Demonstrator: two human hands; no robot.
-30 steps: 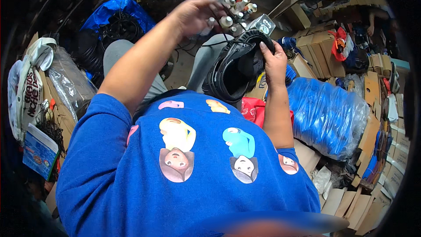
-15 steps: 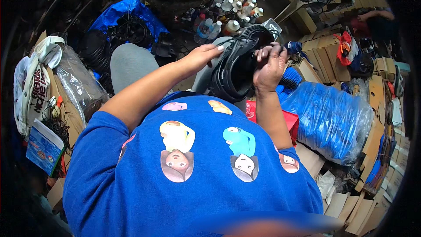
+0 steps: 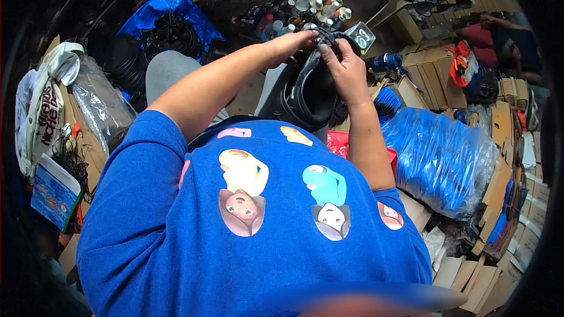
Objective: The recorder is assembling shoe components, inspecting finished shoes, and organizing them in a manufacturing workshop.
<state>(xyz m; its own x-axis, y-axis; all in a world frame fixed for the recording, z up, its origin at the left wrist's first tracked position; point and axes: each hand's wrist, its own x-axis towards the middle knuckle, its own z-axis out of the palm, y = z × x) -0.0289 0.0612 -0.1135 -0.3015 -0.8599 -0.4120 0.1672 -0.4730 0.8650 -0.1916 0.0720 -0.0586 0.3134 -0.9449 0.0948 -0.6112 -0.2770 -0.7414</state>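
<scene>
Pinching a dark rim: right hand (image 3: 351,77) on the black shoe-like piece (image 3: 302,97)

Thumb and fingers of my right hand press the rim between them. My left hand (image 3: 288,48) meets the far edge of the same piece; its fingertips merge into the dark, so from my remote view I cannot tell whether they pinch or only touch. Hollow and deep-mouthed, the piece is dull black, with layered, strap-like bands curving round its side. It sits just beyond the hem of the blue shirt (image 3: 282,170), over the grey trousers (image 3: 167,71). My left forearm slants inward from the shirt's left sleeve; my right forearm rises steeply from the shirt's right sleeve, thumb toward the left hand. The piece's mouth faces up toward my camera; its long axis runs away from the shirt, leaning right. Right of the shirt lies a crinkly, plastic-wrapped blue bundle (image 3: 437,161); capped bottles (image 3: 329,10) stand well beyond the hem.
</scene>
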